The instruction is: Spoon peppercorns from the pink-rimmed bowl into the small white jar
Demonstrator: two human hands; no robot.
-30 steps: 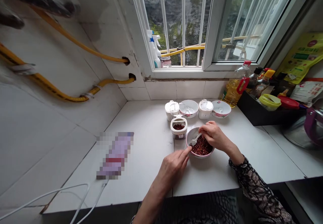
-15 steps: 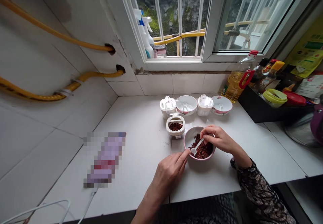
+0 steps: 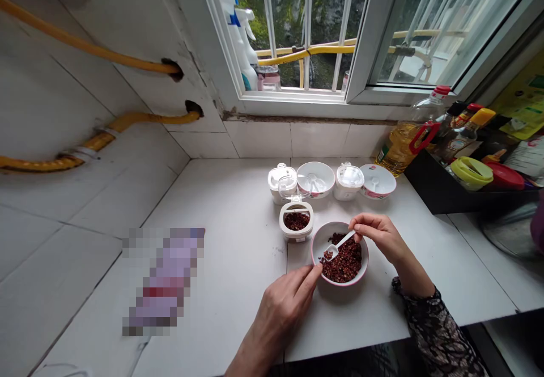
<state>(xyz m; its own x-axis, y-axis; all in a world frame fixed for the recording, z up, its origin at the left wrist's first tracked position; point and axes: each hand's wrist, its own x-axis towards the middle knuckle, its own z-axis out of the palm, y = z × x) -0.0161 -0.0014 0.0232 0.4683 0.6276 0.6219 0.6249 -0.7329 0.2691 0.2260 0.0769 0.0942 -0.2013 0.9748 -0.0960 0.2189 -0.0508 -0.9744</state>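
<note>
My right hand point(image 3: 379, 240) pinches a small white plastic spoon point(image 3: 342, 241) by the end of its handle. The spoon's scoop is over the left part of a pink-rimmed white bowl point(image 3: 319, 241) and carries a few bits. In the bowl lie dark red dried pieces point(image 3: 346, 261) that look like Sichuan peppercorns. Fingertips of my left hand point(image 3: 285, 303) rest on the bowl's left rim; its thumb is mostly hidden. Just behind the bowl to the left stands a seasoning jar point(image 3: 296, 236), its clear lid up, with the same dark red pieces inside.
Behind stand two lidded white jars point(image 3: 282, 179) point(image 3: 349, 181) and two flowered bowls point(image 3: 315, 171) point(image 3: 378, 179), each bowl with a small spoon. An oil bottle point(image 3: 402, 145) and a black rack point(image 3: 437, 187) of condiments are at right. A blurred purple object point(image 3: 170, 275) lies left.
The spoon's scoop has come up from the bowl's left edge and now shows bits in it. My right hand has shifted slightly right. The whole view has moved a little.
</note>
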